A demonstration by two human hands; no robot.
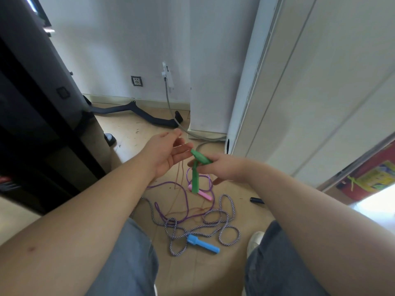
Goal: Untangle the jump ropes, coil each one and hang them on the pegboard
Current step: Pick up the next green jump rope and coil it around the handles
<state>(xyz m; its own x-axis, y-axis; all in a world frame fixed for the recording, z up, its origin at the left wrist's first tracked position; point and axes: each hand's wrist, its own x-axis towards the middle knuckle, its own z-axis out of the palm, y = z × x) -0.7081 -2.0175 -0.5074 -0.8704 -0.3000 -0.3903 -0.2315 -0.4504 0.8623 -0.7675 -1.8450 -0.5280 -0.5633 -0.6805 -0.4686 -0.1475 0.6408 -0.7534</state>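
Note:
My right hand [224, 169] grips two green handles [197, 165]; one lies across my fingers and the other hangs straight down. My left hand [168, 152] is held palm up just left of them, fingers relaxed, with a thin tan rope [179, 174] trailing from it toward the floor. Below, a purple-and-white braided rope [213, 223] with a blue handle [203, 244] lies in loose loops. A thin purple rope [186, 201] with a pink handle [204, 194] is tangled through it. No pegboard is in view.
A dark cabinet [38, 116] stands at the left and a white tall unit [299, 82] at the right. A grey cable [171, 107] and a black curved bar [136, 112] lie by the wall. A black handle [256, 200] rests on the floor at right.

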